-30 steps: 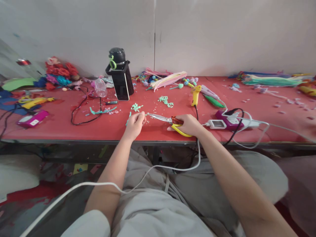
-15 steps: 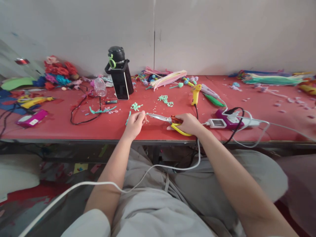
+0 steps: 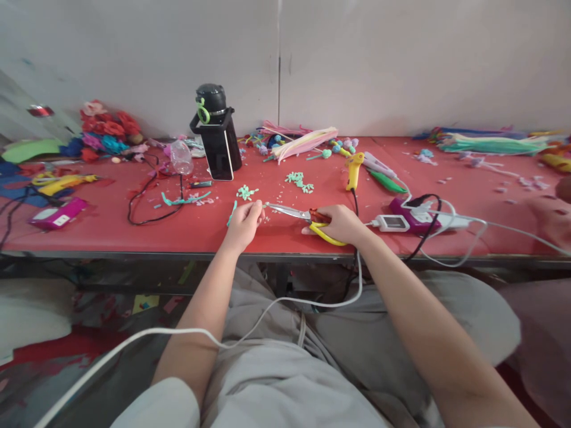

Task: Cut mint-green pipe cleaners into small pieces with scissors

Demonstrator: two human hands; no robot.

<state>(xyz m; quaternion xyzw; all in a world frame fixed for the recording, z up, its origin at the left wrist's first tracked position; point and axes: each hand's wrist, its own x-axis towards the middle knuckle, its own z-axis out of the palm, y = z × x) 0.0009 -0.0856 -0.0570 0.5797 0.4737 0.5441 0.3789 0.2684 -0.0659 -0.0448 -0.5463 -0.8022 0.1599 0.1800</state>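
My left hand (image 3: pixel 244 224) is closed in a pinch, with a small pale tip showing beyond the fingertips. A thin green pipe cleaner (image 3: pixel 232 213) sticks out on the other side of this hand; its middle is hidden by the fingers. My right hand (image 3: pixel 341 224) is wrapped round the yellow and orange handles of a pair of scissors (image 3: pixel 289 211). The blades point left, their tips at the pale end by my left fingertips. Beyond my hands lie two small piles of cut green pieces, one on the left (image 3: pixel 246 192) and one on the right (image 3: pixel 300 182).
A black bottle (image 3: pixel 210 98) stands behind a phone (image 3: pixel 217 154). A yellow glue gun (image 3: pixel 354 171) and a purple power strip (image 3: pixel 414 217) with cables are at right. Pipe-cleaner bundles (image 3: pixel 306 144) lie at the back. A white cable (image 3: pixel 285 299) crosses my lap.
My hands and the scissors have barely moved. At the right edge, what looks like part of another person's hand has come into view over the table.
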